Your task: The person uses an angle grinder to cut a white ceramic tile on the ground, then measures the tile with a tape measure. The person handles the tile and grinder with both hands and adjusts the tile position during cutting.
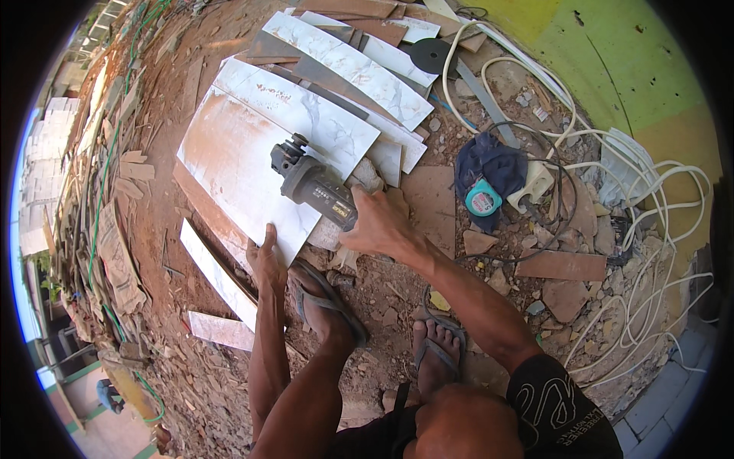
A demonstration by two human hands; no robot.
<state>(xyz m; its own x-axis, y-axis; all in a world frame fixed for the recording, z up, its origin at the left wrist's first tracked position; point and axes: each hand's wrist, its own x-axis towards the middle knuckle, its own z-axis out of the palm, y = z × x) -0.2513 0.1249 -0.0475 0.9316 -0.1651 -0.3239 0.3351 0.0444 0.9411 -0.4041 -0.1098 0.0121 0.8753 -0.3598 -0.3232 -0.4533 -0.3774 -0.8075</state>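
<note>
My right hand (381,222) is wrapped round the body of a dark angle grinder (315,183), its head over a large white marbled tile (229,164). Reddish dust coats part of that tile, and a straight line runs across its far part. At the tile's near edge my left hand (267,264) grips it, thumb on top; the fingers beneath are mostly hidden. I cannot tell whether the grinder's disc touches the tile or turns. Beside my left hand lies a narrow white tile strip (218,268), with a shorter offcut (222,330) near it.
Cut tile strips (352,65) are piled at the far side, with a black disc (430,56) by them. To the right are a teal tape measure (483,199), a dark blue cloth (489,159), a socket block (534,183) and coiled white cable (664,203). My sandalled feet (325,302) stand on rubble.
</note>
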